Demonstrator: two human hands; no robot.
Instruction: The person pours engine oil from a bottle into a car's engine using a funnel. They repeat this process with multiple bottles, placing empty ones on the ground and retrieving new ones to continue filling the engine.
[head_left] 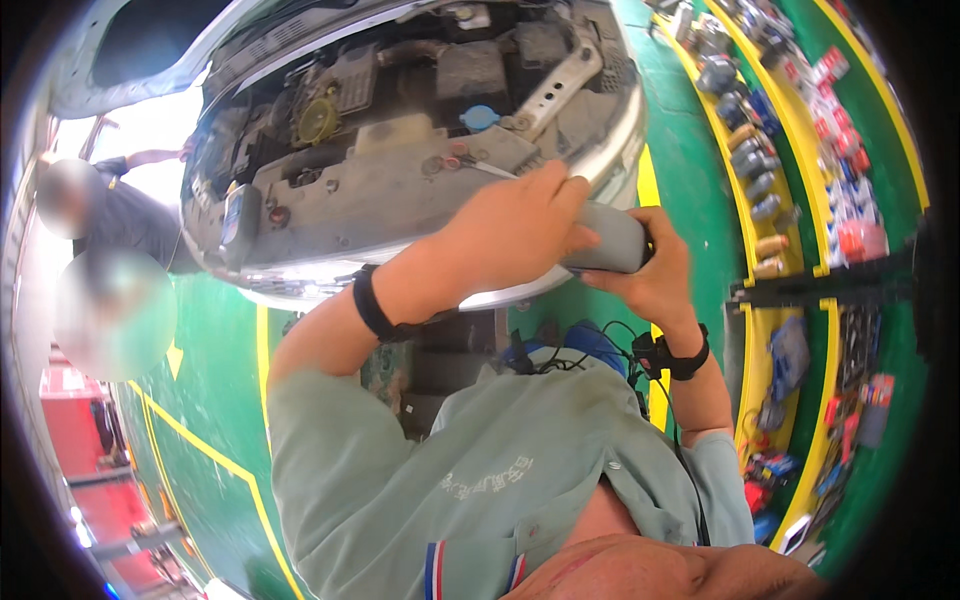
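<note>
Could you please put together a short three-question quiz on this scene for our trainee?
1. Multiple choice: What does the right hand grip?
A. A red rag
B. A grey object
C. A yellow hose

2. True or false: In the picture, the left hand is nearer than the right hand to the blue cap in the engine bay.

3. Short answer: What colour is the floor, apart from its painted lines?

Key: 1. B; 2. True; 3. Green
</note>
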